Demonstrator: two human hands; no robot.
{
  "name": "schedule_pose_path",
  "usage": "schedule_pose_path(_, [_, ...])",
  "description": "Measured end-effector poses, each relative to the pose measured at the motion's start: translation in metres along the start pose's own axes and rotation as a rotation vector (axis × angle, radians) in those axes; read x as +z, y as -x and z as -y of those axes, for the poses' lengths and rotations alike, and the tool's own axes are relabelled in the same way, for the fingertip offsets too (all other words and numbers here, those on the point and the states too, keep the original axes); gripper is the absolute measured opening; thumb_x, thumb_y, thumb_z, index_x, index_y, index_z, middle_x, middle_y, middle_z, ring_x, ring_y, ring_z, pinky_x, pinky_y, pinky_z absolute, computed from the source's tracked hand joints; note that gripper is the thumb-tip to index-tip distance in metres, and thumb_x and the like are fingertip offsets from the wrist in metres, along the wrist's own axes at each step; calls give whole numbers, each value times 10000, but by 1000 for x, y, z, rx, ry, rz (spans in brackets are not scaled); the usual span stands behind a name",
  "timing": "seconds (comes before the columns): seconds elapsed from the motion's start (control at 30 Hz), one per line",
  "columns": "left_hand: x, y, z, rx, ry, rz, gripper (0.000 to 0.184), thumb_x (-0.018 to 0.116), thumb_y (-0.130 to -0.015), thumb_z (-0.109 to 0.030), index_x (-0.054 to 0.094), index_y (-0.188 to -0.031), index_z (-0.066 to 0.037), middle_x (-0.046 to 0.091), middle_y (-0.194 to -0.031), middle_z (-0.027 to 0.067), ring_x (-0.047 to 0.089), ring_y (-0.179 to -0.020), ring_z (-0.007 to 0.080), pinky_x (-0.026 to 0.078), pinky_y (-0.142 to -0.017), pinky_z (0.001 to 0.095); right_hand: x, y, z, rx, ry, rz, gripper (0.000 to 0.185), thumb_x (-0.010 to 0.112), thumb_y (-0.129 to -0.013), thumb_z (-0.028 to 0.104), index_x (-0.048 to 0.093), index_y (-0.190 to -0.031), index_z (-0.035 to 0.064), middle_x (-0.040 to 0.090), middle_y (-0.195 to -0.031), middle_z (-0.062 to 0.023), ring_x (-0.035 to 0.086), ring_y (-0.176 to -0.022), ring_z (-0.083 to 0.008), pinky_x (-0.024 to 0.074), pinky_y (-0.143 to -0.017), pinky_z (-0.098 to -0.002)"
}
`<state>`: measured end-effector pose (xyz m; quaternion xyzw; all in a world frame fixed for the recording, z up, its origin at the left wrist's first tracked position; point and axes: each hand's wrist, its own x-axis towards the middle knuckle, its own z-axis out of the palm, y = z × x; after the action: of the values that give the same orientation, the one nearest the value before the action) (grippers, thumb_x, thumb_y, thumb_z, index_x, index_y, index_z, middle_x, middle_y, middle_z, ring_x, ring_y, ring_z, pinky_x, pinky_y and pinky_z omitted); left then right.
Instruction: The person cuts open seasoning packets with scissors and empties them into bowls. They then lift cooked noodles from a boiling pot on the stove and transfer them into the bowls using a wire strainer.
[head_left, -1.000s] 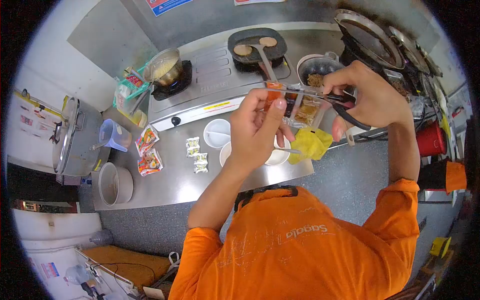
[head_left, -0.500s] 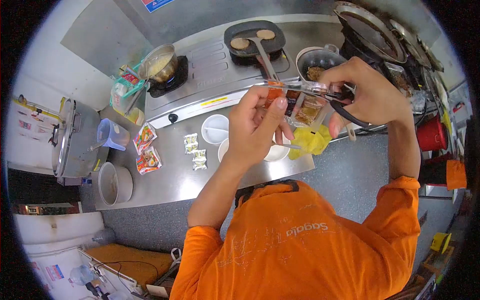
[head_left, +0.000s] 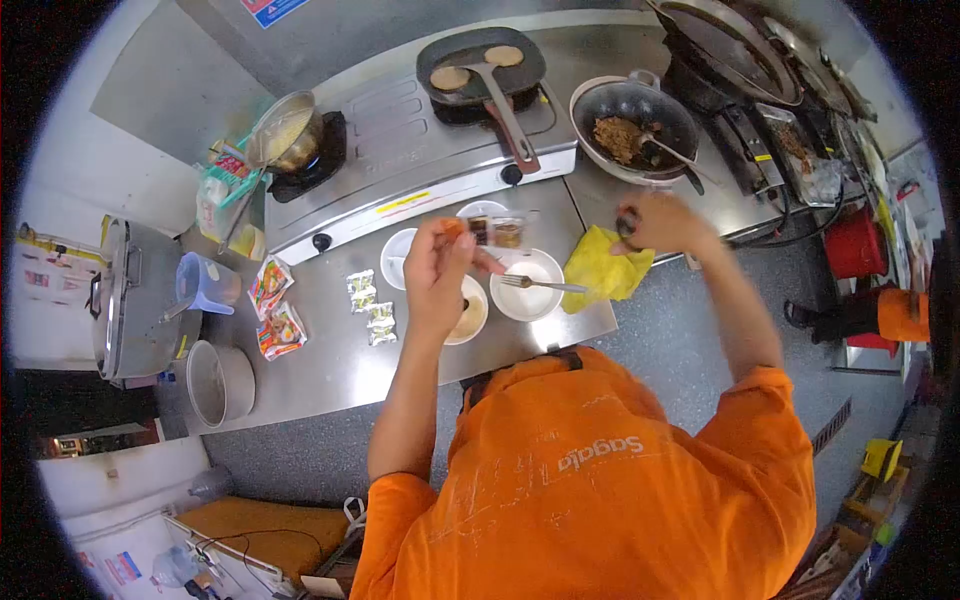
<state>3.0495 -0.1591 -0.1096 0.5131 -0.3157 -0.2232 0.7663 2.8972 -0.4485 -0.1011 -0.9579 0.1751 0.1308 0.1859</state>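
My left hand point(head_left: 436, 275) pinches a small strip of seasoning sachets point(head_left: 505, 232) above the white bowls; the sachets are slightly blurred. My right hand point(head_left: 668, 222), smeared by motion, is closed over the yellow cloth point(head_left: 607, 268). A dark handle of the scissors point(head_left: 627, 224) shows at its fingers; the blades cannot be made out. Below the sachets, a fork point(head_left: 540, 284) lies across a white bowl point(head_left: 527, 312). Another bowl point(head_left: 470, 328) beside it holds something pale and is partly hidden by my left wrist. A divided white bowl point(head_left: 393, 262) stands to the left.
On the stove, a flat pan point(head_left: 440, 52) holds two round patties and a spatula point(head_left: 510, 120). A pot point(head_left: 300, 140) sits over a flame. Right of the stove is a wok point(head_left: 655, 100) with brown food. Noodle packets point(head_left: 281, 332) and small sachets point(head_left: 381, 322) lie left.
My right hand has drawn away from the sachets, moving down and left towards the yellow cloth with the scissors. My left hand has shifted left and lower, still gripping the sachets.
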Motion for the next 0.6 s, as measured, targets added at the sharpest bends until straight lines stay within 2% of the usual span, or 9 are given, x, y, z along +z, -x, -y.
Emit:
schedule_pose_path(0.07, [-15,8,20,-67,-33,-36,152,530,-962,-84,475,-1078,-2,586,-888,72,656,-671,191,500,-611,278,87,-41,-31,124,109,82,651,812,-639,432,629,-1129,45,654,-1058,-204,622,-1036,-356,494,-875,-450])
schedule_pose_path(0.17, [-29,14,36,-147,-82,-33,151,534,-956,-82,477,-1074,-5,590,-901,77,660,-678,199,488,-623,281,149,-57,-27,304,333,-24,571,770,-674,454,629,-1080,79,610,-1146,-190,596,-1073,-321,491,-852,-451])
schedule_pose_path(0.2, [-34,15,42,-162,-76,-17,160,527,-956,-78,481,-1090,-4,599,-911,83,663,-681,202,479,-625,282,142,-57,-16,296,331,-20,571,770,-674,454,629,-1080,79,610,-1146,-190,596,-1073,-321,491,-852,-451])
schedule_pose_path(0.27, [-34,17,45,-191,-74,-35,167,525,-956,-75,483,-1101,-4,603,-917,85,663,-679,202,478,-623,281,112,-48,8,268,417,145,618,751,-719,386,571,-1226,83,613,-1197,-177,592,-1116,-330,476,-915,-485])
schedule_pose_path(0.37, [-34,16,51,-215,-81,-31,199,523,-951,-55,487,-1138,4,609,-956,100,661,-686,208,496,-636,287,97,-64,-9,217,223,113,481,700,-783,341,601,-1173,78,630,-1158,-155,602,-1098,-322,496,-879,-463])
schedule_pose_path(0.43, [-33,17,57,-242,-12,-21,218,521,-945,-31,488,-1156,12,608,-976,112,659,-695,211,518,-654,295,36,-40,36,38,-175,-68,327,647,-843,312,663,-1039,51,647,-1102,-127,622,-1013,-326,499,-817,-444])
schedule_pose_path(0.5, [-31,18,60,-261,10,-13,245,522,-937,-11,493,-1178,21,607,-983,116,652,-691,208,530,-663,301,3,-19,79,-140,-623,-59,342,609,-879,355,693,-860,24,652,-1003,-121,607,-923,-335,479,-777,-431])
schedule_pose_path(0.53, [-30,17,61,-267,9,32,251,525,-934,-9,497,-1181,23,606,-982,114,648,-687,205,531,-662,301,4,-17,93,-144,-624,-53,342,609,-879,355,693,-860,24,652,-1003,-121,607,-923,-335,479,-777,-431])
schedule_pose_path(0.6, [-26,14,62,-284,-20,94,266,522,-909,19,491,-1172,23,601,-919,101,652,-679,221,529,-648,315,7,-16,112,-585,-287,-422,338,622,-887,312,670,-797,-9,592,-835,-113,556,-875,-305,445,-785,-417])
